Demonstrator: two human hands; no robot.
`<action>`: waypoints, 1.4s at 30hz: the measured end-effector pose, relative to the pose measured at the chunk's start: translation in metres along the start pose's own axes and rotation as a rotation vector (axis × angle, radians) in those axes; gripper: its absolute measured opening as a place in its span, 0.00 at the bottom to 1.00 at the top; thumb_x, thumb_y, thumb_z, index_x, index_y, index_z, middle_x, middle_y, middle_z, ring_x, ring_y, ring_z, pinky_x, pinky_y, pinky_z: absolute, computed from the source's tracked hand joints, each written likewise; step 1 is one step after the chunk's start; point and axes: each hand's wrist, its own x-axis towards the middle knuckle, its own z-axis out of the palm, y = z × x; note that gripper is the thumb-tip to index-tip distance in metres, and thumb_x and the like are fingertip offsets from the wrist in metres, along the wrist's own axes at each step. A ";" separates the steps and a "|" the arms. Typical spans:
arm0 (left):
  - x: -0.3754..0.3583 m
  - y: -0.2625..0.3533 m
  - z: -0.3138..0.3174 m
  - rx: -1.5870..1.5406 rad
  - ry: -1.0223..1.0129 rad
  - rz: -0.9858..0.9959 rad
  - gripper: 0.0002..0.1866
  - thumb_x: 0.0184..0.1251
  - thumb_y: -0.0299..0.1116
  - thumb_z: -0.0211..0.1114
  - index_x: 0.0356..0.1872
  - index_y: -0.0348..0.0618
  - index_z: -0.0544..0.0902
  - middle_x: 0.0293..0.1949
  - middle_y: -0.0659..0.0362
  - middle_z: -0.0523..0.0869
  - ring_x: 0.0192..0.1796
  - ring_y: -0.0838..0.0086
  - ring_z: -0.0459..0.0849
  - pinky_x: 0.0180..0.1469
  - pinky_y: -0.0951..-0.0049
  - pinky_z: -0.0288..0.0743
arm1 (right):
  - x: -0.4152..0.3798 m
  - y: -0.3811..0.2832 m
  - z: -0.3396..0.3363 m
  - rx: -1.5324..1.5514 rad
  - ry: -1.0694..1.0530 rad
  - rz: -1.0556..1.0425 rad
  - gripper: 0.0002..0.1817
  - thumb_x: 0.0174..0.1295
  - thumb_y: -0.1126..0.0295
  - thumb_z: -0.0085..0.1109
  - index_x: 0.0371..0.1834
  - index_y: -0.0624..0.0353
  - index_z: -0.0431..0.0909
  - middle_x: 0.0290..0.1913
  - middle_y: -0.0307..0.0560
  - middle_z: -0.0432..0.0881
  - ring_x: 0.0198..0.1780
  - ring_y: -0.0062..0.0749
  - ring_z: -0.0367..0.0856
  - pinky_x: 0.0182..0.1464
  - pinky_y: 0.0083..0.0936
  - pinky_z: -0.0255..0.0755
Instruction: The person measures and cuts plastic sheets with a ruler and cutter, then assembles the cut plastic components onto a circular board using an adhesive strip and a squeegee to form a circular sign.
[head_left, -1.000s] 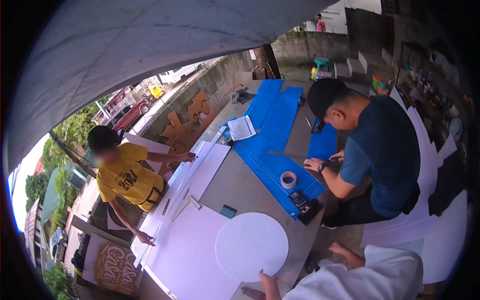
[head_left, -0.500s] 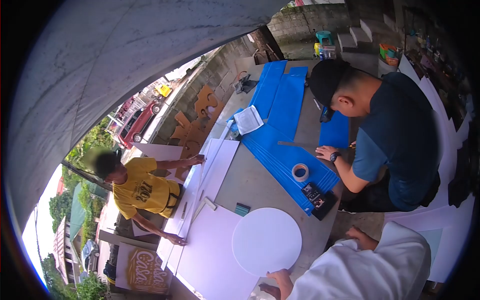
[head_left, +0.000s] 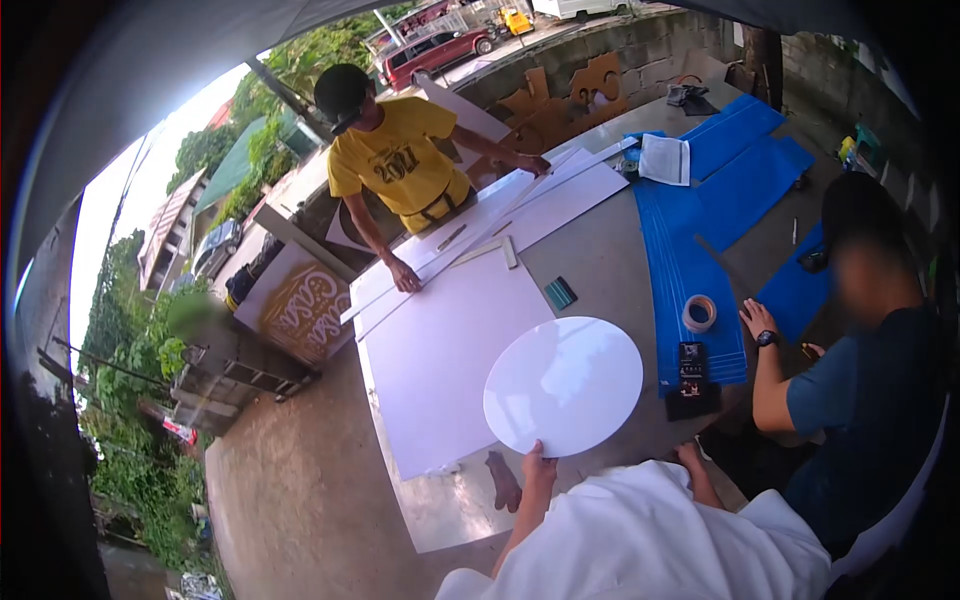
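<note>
white disc [head_left: 563, 387] pinched at near rim in left grip [head_left: 538, 466], probably sparing glossy face; cannot tell state of right grip [head_left: 691, 458].

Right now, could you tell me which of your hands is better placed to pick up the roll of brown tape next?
Probably the right hand: it looks free and is nearer the roll of brown tape, while the left hand holds the round, glossy white disc.

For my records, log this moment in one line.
left hand: holds white disc by rim | right hand: near table, hold unclear | tape roll: on blue sheet
</note>
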 end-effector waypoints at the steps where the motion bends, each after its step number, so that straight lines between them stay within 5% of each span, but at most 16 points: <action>1: -0.017 0.000 -0.002 -0.008 -0.009 -0.019 0.18 0.72 0.31 0.54 0.59 0.38 0.66 0.54 0.51 0.74 0.60 0.57 0.73 0.64 0.50 0.69 | -0.002 -0.031 -0.002 0.023 -0.105 -0.022 0.26 0.54 0.54 0.59 0.37 0.74 0.80 0.32 0.60 0.83 0.32 0.51 0.82 0.36 0.38 0.76; 8: -0.117 0.001 -0.037 -0.037 -0.062 -0.071 0.19 0.72 0.28 0.51 0.61 0.37 0.62 0.58 0.49 0.71 0.61 0.55 0.73 0.64 0.49 0.70 | -0.099 -0.186 -0.057 0.350 -0.352 0.229 0.32 0.62 0.43 0.52 0.45 0.68 0.79 0.36 0.56 0.84 0.34 0.38 0.84 0.36 0.33 0.78; 10: -0.141 -0.001 -0.046 0.002 0.003 -0.080 0.21 0.73 0.29 0.50 0.63 0.37 0.59 0.59 0.48 0.69 0.61 0.54 0.72 0.63 0.47 0.70 | -0.123 -0.226 -0.058 0.632 -0.439 0.192 0.34 0.63 0.42 0.50 0.52 0.67 0.75 0.45 0.55 0.82 0.45 0.37 0.82 0.47 0.30 0.75; 13: -0.158 -0.014 -0.080 0.037 -0.007 -0.181 0.21 0.73 0.29 0.49 0.64 0.36 0.58 0.61 0.46 0.68 0.61 0.52 0.72 0.63 0.44 0.69 | -0.125 -0.224 -0.036 0.578 -0.281 0.104 0.33 0.63 0.44 0.51 0.54 0.67 0.73 0.50 0.52 0.79 0.53 0.34 0.76 0.55 0.26 0.69; 17: -0.183 -0.024 -0.091 0.019 0.078 -0.194 0.21 0.73 0.30 0.49 0.63 0.34 0.59 0.60 0.46 0.68 0.62 0.53 0.71 0.63 0.45 0.69 | -0.134 -0.211 -0.040 0.234 -0.421 0.092 0.30 0.64 0.49 0.53 0.53 0.68 0.74 0.49 0.49 0.79 0.53 0.33 0.74 0.56 0.25 0.65; 19: -0.187 -0.028 -0.098 0.029 0.089 -0.192 0.21 0.73 0.29 0.49 0.63 0.33 0.60 0.60 0.46 0.69 0.62 0.54 0.71 0.63 0.45 0.68 | -0.142 -0.199 -0.034 0.489 -0.348 0.068 0.26 0.63 0.54 0.55 0.52 0.69 0.74 0.48 0.48 0.79 0.50 0.32 0.74 0.54 0.26 0.65; 42: -0.208 -0.045 -0.106 0.002 0.191 -0.198 0.21 0.72 0.29 0.52 0.63 0.39 0.61 0.59 0.48 0.71 0.61 0.53 0.72 0.61 0.39 0.67 | -0.184 -0.202 -0.049 0.462 -0.239 0.144 0.26 0.64 0.56 0.57 0.55 0.68 0.73 0.49 0.48 0.79 0.50 0.31 0.76 0.54 0.25 0.67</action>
